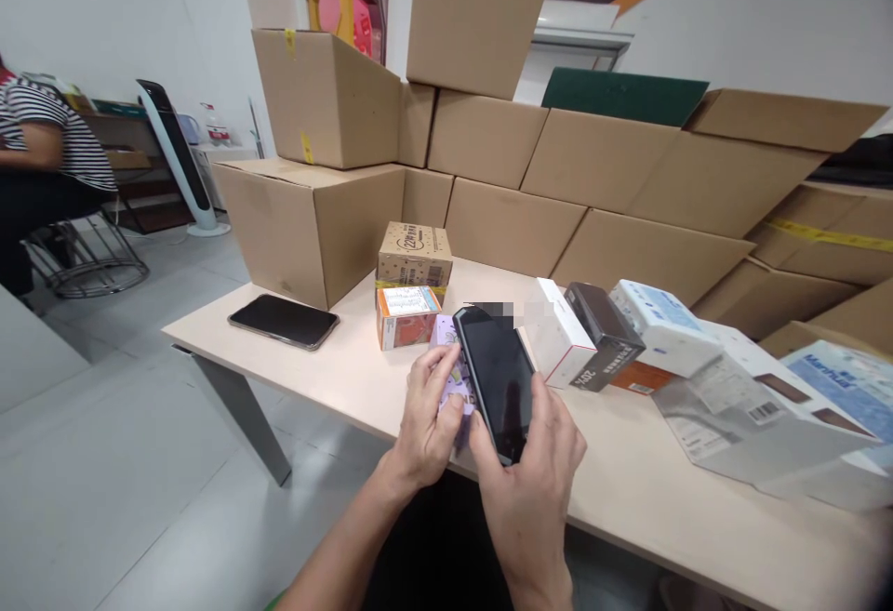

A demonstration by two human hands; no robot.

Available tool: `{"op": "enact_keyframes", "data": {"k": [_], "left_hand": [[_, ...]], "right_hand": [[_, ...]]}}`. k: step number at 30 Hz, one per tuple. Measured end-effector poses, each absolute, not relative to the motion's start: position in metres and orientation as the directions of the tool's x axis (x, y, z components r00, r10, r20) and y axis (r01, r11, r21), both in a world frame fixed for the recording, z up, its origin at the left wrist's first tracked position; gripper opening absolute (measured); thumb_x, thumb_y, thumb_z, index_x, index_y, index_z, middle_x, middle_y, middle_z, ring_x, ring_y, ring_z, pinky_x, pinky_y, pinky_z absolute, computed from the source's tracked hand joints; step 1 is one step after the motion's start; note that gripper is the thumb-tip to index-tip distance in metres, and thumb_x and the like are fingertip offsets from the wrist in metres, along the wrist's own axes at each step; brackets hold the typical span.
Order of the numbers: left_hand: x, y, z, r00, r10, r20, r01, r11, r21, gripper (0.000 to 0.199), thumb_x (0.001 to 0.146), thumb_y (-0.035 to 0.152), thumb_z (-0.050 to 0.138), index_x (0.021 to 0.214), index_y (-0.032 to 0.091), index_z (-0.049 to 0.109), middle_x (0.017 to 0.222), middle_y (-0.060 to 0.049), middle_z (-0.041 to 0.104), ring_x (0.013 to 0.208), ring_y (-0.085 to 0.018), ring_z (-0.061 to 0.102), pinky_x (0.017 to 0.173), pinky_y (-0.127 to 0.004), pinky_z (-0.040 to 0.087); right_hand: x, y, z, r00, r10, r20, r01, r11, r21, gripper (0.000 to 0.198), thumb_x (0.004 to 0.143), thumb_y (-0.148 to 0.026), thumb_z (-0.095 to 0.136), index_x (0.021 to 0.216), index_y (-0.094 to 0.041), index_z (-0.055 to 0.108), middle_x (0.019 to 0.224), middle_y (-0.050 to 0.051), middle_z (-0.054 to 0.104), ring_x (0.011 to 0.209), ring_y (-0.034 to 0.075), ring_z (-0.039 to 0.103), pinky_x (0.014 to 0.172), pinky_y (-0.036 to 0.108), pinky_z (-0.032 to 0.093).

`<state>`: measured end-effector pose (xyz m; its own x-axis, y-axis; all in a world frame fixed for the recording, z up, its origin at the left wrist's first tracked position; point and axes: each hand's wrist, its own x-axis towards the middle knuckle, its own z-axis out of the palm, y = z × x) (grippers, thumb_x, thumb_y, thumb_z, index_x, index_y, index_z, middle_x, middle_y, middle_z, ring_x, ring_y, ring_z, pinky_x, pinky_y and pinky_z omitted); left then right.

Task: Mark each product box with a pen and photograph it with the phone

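Observation:
My right hand (536, 490) is wrapped round a black smartphone-like handheld device (498, 377), its dark screen facing me. My left hand (427, 418) is closed on a small purple printed box (444, 332), which is partly hidden behind the fingers and the device. The device's left edge overlaps the box, and the left fingertips come close to that edge. Just beyond the purple box stand an orange-and-white box (408, 321) and a small brown printed carton (416, 260).
On the light table (335, 397), a black phone (284, 321) lies at the left. A white box (560, 337), a dark box (604, 337) and tissue packs (666, 327) line the right. Stacked cardboard boxes (516, 220) wall the back. A person (59, 146) sits far left.

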<state>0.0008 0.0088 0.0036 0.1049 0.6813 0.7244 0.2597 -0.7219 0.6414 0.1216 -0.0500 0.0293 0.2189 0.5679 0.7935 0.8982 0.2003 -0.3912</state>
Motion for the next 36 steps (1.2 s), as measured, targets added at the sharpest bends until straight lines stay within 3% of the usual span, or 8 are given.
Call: {"op": "enact_keyframes", "data": {"k": [36], "left_hand": [[0.0037,0.0120,0.0024,0.064,0.670,0.740,0.237,-0.730,0.641,0.051,0.100,0.034,0.040,0.151,0.028,0.037,0.139,-0.010,0.043,0.132,-0.026,0.042,0.113,-0.047,0.036]], "right_hand": [[0.1196,-0.0521,0.0345,0.219,0.580,0.785,0.903,0.184,-0.388,0.077,0.088,-0.048,0.061,0.150,-0.011,0.033,0.130,0.024,0.052,0.119,0.036,0.049,0.096,0.058,0.044]]}}
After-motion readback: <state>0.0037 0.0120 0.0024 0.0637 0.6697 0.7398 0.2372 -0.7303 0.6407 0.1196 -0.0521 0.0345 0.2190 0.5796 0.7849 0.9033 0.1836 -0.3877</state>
